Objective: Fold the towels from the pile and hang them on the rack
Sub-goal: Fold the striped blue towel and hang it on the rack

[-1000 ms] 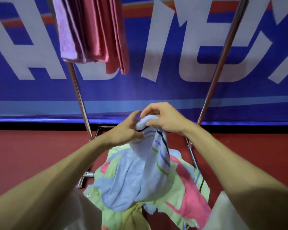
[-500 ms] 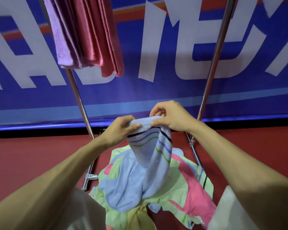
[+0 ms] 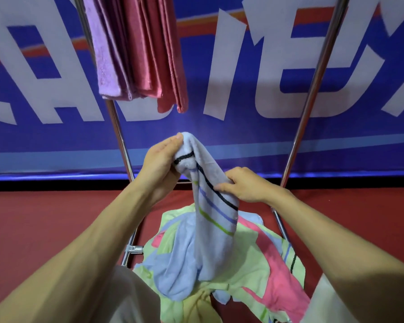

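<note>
Behind the rack point(image 3: 313, 89), a blue banner point(image 3: 56, 141) is hanging. Above the pile point(image 3: 254, 271), the left hand point(image 3: 160, 164) is gripping the top of the striped towel point(image 3: 210, 229), while the right hand point(image 3: 245, 185) is pinching its edge lower down.

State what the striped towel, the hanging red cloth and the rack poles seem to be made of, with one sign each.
Striped towel: probably cotton terry, matt; fuzzy nap, limp drape.
Red cloth: perhaps a smoother weave; faint sheen along its folds.
Rack poles: metal, likely polished steel; bright streaky highlights.
</note>
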Demonstrator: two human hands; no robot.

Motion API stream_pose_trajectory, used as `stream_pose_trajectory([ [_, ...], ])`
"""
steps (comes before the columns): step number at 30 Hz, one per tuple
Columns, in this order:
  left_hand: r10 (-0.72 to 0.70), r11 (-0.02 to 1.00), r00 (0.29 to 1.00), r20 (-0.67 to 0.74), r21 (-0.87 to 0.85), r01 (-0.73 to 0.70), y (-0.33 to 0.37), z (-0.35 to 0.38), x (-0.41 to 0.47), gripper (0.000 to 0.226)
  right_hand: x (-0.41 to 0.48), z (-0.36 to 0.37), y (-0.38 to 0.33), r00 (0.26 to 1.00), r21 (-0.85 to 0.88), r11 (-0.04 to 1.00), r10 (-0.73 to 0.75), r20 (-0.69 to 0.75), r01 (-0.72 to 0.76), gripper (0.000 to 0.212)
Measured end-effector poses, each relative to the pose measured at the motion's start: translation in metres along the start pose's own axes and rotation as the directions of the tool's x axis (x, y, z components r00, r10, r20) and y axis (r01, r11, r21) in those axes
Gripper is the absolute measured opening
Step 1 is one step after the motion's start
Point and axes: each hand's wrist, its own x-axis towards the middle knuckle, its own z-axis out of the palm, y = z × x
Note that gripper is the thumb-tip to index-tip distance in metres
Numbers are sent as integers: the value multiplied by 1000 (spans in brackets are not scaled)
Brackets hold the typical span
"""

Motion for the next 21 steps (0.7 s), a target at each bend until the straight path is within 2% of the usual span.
stream_pose_trajectory([
  [3,32,990,956,-291,-124,-71,9,-21,4,26,2,4,-2,1000,-6,1000,9,29,-8,41],
  [6,-16,974,885,-465,-206,-90,10,-39,3,24,4,8,-2,998,-36,999,3,61,-1,29],
  [10,-82,959,861,-503,-275,-70,6,-40,0,24,1,12,4,992,-140,990,40,117,-24,31],
  [14,-151,942,872,-465,-334,-15,-3,-36,3,19,-2,9,16,977,-118,983,159,142,-143,26],
  [15,-136,962,884,-446,-272,11,-7,-34,5,24,-1,8,18,977,-57,985,171,126,-165,25],
  [17,-91,994,922,-375,-83,64,-12,-25,5,30,-2,2,15,979,233,952,202,0,-196,13],
  [19,-77,994,958,-275,53,95,-18,-12,4,29,-7,-11,4,961,530,838,237,-144,-127,14],
  [21,-92,992,973,-210,66,108,-23,1,3,21,-13,-24,-6,955,720,692,239,-175,-41,9],
])
